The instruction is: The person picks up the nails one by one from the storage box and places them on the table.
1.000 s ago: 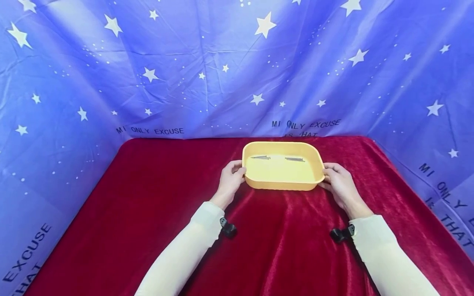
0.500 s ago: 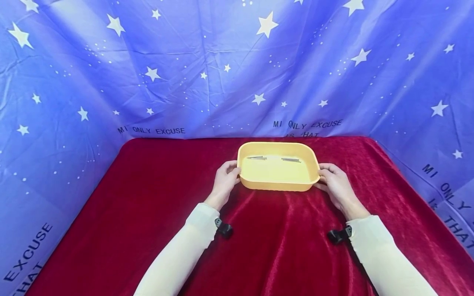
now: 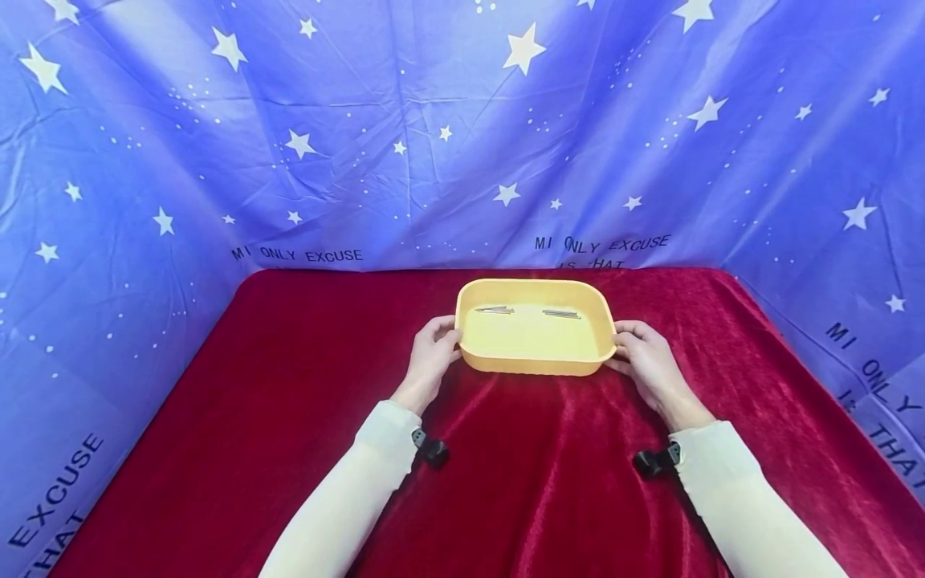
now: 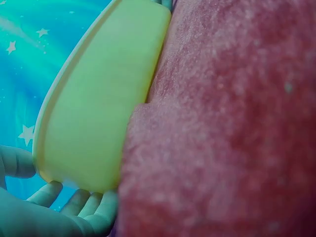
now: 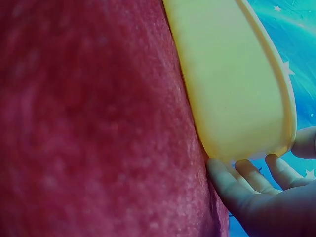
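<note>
A yellow tray (image 3: 538, 367) with rounded corners and raised walls sits on the red cloth toward the back. On its floor lie two small bunches of thin grey metal nails, a left bunch (image 3: 495, 310) and a right bunch (image 3: 561, 314). My left hand (image 3: 431, 357) holds the tray's left end, thumb by the rim and fingertips against the outer wall (image 4: 94, 108). At the opposite end my right hand (image 3: 650, 365) holds it likewise, its fingertips along the lower wall in the right wrist view.
Red velvet cloth (image 3: 289, 369) covers the table and is creased in front of the tray. A blue curtain (image 3: 361, 144) with white stars and lettering encloses the back and both sides. Black wrist cameras sit at both cuffs.
The tray has slid a little to the left, with both hands moving along on its ends. The nails have stayed in their two bunches inside it.
</note>
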Available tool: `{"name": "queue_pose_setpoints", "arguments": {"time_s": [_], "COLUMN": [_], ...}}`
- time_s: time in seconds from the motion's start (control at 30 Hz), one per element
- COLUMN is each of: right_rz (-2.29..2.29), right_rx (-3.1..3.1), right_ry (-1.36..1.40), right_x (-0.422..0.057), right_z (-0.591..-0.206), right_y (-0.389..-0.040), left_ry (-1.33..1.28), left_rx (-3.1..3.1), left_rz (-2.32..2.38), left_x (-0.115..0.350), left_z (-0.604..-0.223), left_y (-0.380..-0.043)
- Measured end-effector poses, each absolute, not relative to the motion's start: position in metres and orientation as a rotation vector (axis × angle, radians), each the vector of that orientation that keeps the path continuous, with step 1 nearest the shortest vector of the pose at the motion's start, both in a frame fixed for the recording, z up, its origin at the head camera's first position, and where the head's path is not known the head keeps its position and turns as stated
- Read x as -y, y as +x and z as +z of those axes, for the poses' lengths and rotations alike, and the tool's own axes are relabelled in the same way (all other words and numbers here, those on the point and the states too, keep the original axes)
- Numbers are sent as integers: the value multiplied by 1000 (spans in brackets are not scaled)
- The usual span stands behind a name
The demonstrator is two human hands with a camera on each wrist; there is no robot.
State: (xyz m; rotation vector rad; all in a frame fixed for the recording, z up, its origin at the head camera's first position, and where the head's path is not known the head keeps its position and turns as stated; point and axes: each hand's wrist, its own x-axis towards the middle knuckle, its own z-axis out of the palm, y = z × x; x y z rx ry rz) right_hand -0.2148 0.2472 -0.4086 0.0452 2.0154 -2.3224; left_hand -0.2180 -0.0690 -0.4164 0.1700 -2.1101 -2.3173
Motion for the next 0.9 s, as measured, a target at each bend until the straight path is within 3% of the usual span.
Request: {"name": "queue_pose_setpoints", "arguments": {"time_s": [0.9], "right_rz": [-2208], "right_rx": [-2111], "right_ry": [63], "right_x": [-227], "right_z": [-407], "right_y": [-215], "left_ry": [204], "left_rx": [2111], "left_rz": [-2299], "left_x": [90], "left_z": [-417], "left_y": [-214]}}
